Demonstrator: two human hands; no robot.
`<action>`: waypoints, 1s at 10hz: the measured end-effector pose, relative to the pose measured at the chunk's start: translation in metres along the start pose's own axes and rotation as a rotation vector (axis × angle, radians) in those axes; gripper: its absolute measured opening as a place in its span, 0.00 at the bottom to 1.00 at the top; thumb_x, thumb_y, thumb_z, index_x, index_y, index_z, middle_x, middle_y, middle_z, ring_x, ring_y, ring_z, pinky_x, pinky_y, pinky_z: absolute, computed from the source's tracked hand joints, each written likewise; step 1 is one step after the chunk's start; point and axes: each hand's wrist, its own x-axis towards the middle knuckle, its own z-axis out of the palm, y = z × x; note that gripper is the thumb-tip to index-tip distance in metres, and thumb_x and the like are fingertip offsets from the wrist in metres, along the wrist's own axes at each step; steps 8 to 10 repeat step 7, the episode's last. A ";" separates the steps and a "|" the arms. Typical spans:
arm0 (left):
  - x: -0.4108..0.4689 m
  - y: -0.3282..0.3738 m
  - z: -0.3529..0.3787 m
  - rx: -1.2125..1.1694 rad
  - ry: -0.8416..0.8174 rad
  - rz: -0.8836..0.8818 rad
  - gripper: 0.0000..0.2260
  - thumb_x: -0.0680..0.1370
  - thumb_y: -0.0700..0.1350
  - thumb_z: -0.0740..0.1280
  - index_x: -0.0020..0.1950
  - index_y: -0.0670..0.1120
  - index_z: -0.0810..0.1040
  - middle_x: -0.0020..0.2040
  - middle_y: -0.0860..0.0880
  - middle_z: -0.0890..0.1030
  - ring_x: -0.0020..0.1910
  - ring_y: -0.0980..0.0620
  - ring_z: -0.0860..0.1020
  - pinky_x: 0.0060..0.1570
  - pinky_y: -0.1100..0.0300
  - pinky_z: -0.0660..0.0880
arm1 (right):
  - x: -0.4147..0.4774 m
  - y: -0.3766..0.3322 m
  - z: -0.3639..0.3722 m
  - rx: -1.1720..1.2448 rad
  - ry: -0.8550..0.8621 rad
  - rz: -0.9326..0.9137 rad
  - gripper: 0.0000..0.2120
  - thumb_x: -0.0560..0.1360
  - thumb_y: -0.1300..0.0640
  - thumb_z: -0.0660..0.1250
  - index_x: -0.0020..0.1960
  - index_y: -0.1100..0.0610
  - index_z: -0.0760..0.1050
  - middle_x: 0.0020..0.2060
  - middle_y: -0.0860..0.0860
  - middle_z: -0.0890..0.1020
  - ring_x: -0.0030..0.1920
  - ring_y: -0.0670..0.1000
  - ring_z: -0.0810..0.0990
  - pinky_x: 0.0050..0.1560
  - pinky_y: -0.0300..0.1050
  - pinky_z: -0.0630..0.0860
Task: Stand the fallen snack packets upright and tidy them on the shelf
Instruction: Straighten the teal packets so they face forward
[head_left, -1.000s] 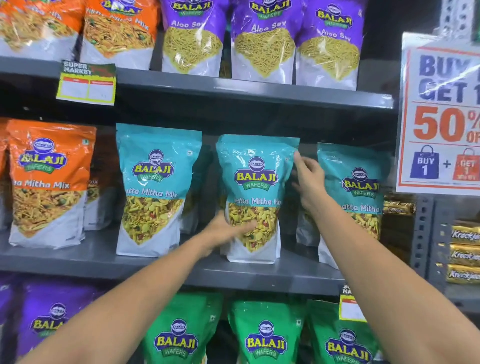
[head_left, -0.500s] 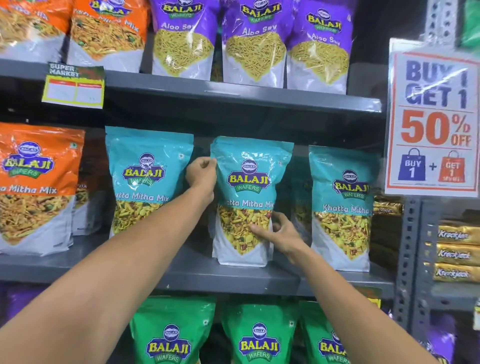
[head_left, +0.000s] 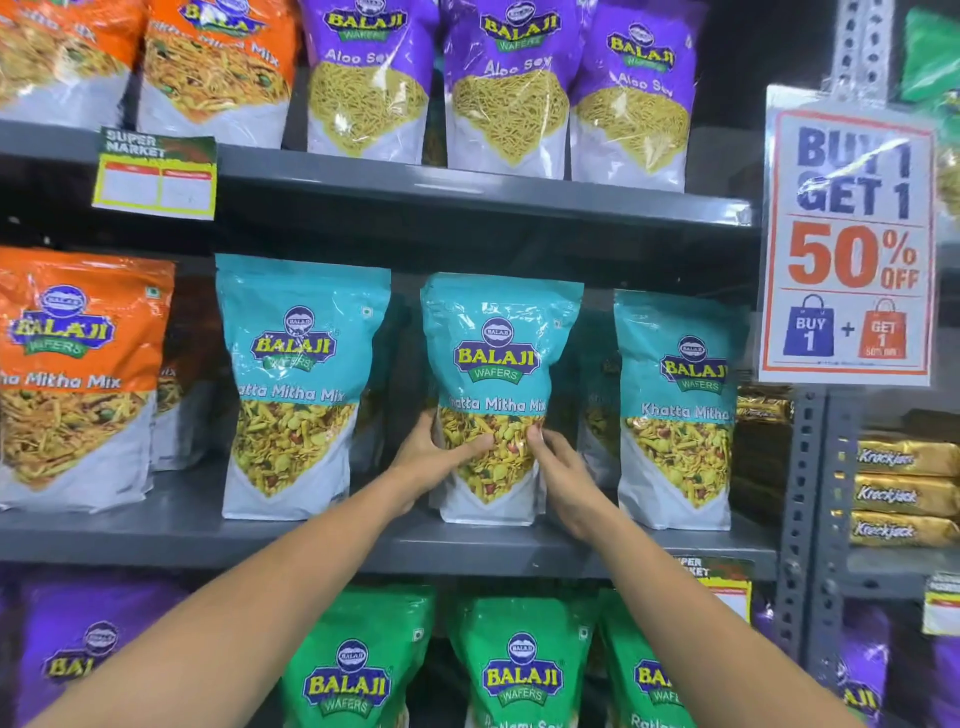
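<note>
Both hands had dropped to the middle teal packet (head_left: 496, 395): left hand (head_left: 434, 460) and right hand (head_left: 563, 470) cupped its lower sides, fingers pressing; it stood upright, nearly tidied.

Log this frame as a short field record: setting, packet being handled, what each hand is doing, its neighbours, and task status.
setting: shop shelving, middle shelf
handled item: middle teal packet, upright, base on the shelf
left hand: grips the packet's lower left edge
right hand: grips its lower right edge
neighbours: left teal packet and right teal packet, both upright, gaps between
other: offer sign at right
status: front row standing; packets behind partly hidden
</note>
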 end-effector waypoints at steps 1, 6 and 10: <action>0.001 0.004 -0.001 0.023 -0.002 0.001 0.53 0.48 0.69 0.76 0.68 0.52 0.63 0.65 0.49 0.76 0.62 0.50 0.75 0.65 0.47 0.71 | -0.002 0.003 0.000 -0.053 0.007 -0.038 0.16 0.77 0.44 0.62 0.60 0.52 0.69 0.54 0.47 0.79 0.52 0.41 0.78 0.45 0.34 0.78; -0.016 0.009 -0.009 0.260 -0.016 -0.031 0.45 0.59 0.67 0.74 0.68 0.47 0.63 0.67 0.46 0.74 0.64 0.46 0.73 0.62 0.52 0.71 | -0.015 -0.004 0.000 -0.372 0.099 -0.031 0.32 0.74 0.36 0.60 0.69 0.58 0.66 0.62 0.52 0.77 0.57 0.48 0.76 0.57 0.42 0.69; -0.036 0.010 -0.018 0.462 0.065 0.083 0.40 0.65 0.65 0.70 0.68 0.43 0.64 0.67 0.44 0.73 0.64 0.45 0.73 0.61 0.52 0.72 | -0.027 -0.008 0.000 -0.749 0.248 -0.165 0.30 0.77 0.41 0.60 0.69 0.62 0.64 0.63 0.59 0.76 0.62 0.58 0.74 0.56 0.45 0.67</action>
